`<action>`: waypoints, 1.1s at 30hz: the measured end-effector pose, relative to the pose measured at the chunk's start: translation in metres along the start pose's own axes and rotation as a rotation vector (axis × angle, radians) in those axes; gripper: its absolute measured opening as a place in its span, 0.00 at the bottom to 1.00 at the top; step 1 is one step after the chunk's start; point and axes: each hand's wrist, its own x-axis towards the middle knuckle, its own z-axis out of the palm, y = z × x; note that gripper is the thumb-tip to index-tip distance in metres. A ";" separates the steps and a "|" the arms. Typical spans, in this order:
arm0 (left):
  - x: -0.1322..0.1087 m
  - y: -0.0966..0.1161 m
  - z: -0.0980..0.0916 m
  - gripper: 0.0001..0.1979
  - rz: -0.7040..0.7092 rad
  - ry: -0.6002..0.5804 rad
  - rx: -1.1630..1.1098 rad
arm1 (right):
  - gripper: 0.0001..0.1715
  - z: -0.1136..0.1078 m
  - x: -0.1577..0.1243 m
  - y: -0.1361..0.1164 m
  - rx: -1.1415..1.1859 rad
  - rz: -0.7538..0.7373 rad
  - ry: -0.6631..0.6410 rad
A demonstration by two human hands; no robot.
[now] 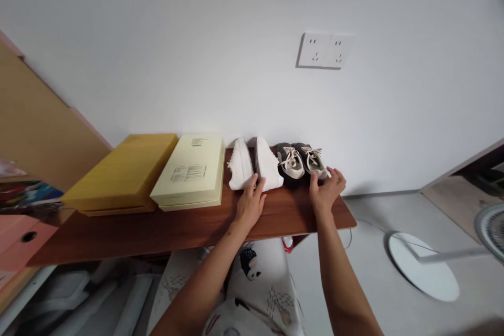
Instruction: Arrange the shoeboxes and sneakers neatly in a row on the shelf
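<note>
My left hand reaches to the heel end of a pair of white shoes, with its fingers apart. One white shoe lies on its side to the left, and the other white shoe lies on its side to the right. To their right stands a pair of dark sneakers with pale laces, the left sneaker close beside the right sneaker. My right hand is at the heel of the right sneaker, thumb and fingers spread. Whether its fingertips touch the shoe is hard to tell.
A brown wooden shelf runs along the wall under the shoes. On its left lie a yellow box and a cream box. A socket plate is on the wall. A round white fan base stands on the floor at right.
</note>
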 end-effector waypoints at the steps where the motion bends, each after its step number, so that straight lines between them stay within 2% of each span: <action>1: 0.002 0.000 0.001 0.27 -0.018 -0.010 0.008 | 0.36 0.001 0.012 0.011 -0.013 -0.052 -0.089; 3: 0.003 0.000 0.002 0.28 -0.051 -0.019 0.009 | 0.39 0.006 0.027 0.027 0.028 -0.105 -0.249; 5: 0.003 -0.002 0.003 0.30 -0.063 -0.008 0.003 | 0.38 0.011 0.029 0.035 0.094 -0.071 -0.311; 10: 0.002 -0.004 0.002 0.32 -0.124 0.075 0.011 | 0.38 0.021 0.022 0.038 0.272 0.296 -0.174; 14: 0.002 -0.005 0.002 0.31 -0.133 0.079 -0.001 | 0.43 0.027 0.023 0.034 0.348 0.530 -0.171; 17: 0.002 -0.006 0.002 0.30 -0.124 0.080 -0.027 | 0.46 0.026 0.023 0.032 0.319 0.629 -0.189; 20: 0.002 -0.007 0.001 0.29 -0.113 0.066 -0.056 | 0.43 0.016 0.020 0.030 0.202 0.548 -0.141; 22: 0.002 -0.007 0.001 0.28 -0.108 0.056 -0.073 | 0.39 0.006 0.013 0.025 0.086 0.393 -0.038; 24: 0.002 -0.006 0.001 0.27 -0.110 0.050 -0.087 | 0.33 -0.003 0.003 0.013 0.022 0.209 -0.009; 25: 0.002 -0.006 0.001 0.27 -0.114 0.048 -0.092 | 0.30 -0.005 -0.003 0.006 0.017 0.122 -0.049; 28: 0.002 -0.006 0.001 0.28 -0.124 0.043 -0.103 | 0.26 -0.002 -0.021 -0.019 0.021 -0.071 -0.289; 30: 0.002 -0.005 0.000 0.28 -0.130 0.037 -0.109 | 0.27 0.005 -0.025 -0.031 -0.019 -0.120 -0.384; 33: 0.002 -0.005 0.000 0.28 -0.130 0.032 -0.117 | 0.28 0.017 -0.014 -0.037 -0.106 -0.150 -0.439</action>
